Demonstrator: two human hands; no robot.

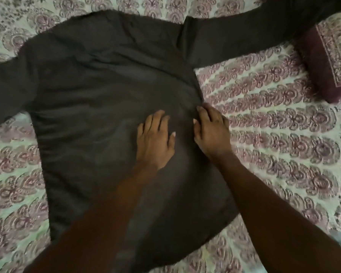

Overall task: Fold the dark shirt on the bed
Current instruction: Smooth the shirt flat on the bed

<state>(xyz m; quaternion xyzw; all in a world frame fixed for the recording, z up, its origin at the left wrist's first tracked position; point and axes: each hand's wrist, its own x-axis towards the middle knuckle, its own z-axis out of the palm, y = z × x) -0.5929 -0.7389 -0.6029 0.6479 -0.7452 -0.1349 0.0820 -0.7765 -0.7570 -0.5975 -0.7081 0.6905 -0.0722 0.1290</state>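
The dark shirt (pixel 98 91) lies spread flat across the patterned bed cover, back side up, with one long sleeve stretched to the far right and the other off the left edge. My left hand (pixel 155 140) rests palm down on the shirt's body, fingers straight and spread. My right hand (pixel 212 131) lies on the shirt's right side edge below the armpit, with its fingers bent onto the cloth. Whether it pinches the cloth cannot be told.
The bed cover (pixel 274 119) is pale green with maroon floral print and fills the view. A maroon pillow (pixel 327 62) lies at the right edge, under the end of the right sleeve.
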